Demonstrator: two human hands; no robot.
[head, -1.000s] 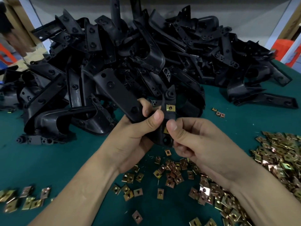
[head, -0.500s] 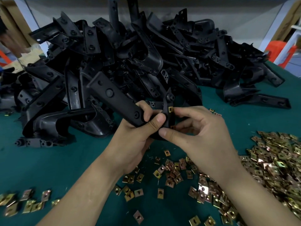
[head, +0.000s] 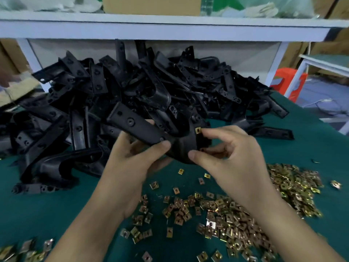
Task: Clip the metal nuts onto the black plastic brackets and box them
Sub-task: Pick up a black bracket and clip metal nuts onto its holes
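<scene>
- Black plastic bracket (head: 143,129) is held up off the green table mat (head: 47,205), in front of the big pile of brackets (head: 151,87) and above the loose clip nuts (head: 226,220), probably so that both hands can work on its end.
- Left hand (head: 130,159) grips the bracket's long arm, thumb on top and fingers curled underneath; this looks like a steadying hold that turns the short upright tab toward the other hand.
- Right hand (head: 232,154) pinches that tab end: its forefinger lies against the brass clip nut (head: 198,130) seated on the tab edge, its thumb braces lower on the curved body, and the other fingers are curled. I judge it to be pressing the nut home.
- No box for finished pieces is identifiable, so boxing is not yet done.
- Compared with a second ago, the right forefinger has come up to the nut, where the thumb was then working lower on the tab.
- A second nut seen lower on the tab then is now hidden.
- Left-hand grip is unchanged.
- The view has tilted up, bringing in the white shelf (head: 170,27).
</scene>
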